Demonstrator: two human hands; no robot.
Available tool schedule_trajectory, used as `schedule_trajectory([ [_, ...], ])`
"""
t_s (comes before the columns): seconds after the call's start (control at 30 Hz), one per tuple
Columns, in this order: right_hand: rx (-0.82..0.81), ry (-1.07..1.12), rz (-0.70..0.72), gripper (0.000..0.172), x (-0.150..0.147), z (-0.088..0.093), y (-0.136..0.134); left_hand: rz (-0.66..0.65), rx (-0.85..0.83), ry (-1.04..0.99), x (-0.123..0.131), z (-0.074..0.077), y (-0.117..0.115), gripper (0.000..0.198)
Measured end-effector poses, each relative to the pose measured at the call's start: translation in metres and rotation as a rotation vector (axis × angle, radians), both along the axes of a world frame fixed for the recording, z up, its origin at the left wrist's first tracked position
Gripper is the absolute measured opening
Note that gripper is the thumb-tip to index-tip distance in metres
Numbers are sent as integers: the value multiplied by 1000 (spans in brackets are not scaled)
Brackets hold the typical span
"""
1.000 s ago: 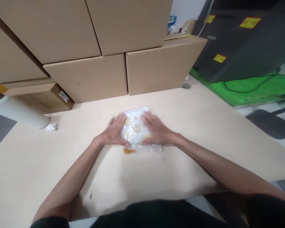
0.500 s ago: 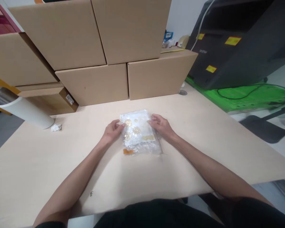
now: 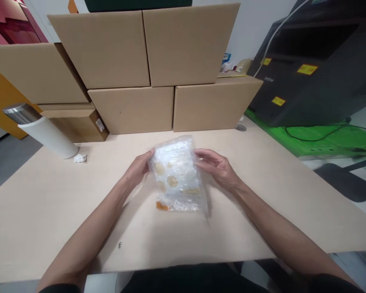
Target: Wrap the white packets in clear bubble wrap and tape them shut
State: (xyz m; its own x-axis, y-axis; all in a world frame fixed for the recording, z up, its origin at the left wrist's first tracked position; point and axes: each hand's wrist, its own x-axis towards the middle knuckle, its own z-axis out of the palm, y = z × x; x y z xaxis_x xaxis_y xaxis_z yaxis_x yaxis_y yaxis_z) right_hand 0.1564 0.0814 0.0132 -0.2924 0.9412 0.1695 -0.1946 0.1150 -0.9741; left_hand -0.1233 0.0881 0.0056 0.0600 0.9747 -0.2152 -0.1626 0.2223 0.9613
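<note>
A clear plastic packet (image 3: 176,175) with a white sheet, round tan spots and an orange tab at its lower left is held tilted, its lower edge near the beige table (image 3: 277,191). My left hand (image 3: 139,167) grips its left edge with curled fingers. My right hand (image 3: 217,166) pinches its right edge.
Stacked cardboard boxes (image 3: 146,73) line the back of the table. A white cylinder with a metal cap (image 3: 42,131) leans at the left, with a crumpled white scrap (image 3: 79,158) beside it. A black machine (image 3: 320,69) stands on a green mat (image 3: 320,136) at the right.
Both hands went from lying flat on the packet to gripping its side edges and raising its far end off the table. The camera tilted upward.
</note>
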Motion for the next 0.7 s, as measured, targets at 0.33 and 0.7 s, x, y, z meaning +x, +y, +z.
schedule_trajectory([
  [0.33, -340, 123, 150, 35, -38, -14, -2, 108, 70, -442, 10, 4, -9, 47],
  [0.7, -23, -12, -27, 30, -53, 20, 3, 119, 56, -92, 26, -3, -15, 85],
])
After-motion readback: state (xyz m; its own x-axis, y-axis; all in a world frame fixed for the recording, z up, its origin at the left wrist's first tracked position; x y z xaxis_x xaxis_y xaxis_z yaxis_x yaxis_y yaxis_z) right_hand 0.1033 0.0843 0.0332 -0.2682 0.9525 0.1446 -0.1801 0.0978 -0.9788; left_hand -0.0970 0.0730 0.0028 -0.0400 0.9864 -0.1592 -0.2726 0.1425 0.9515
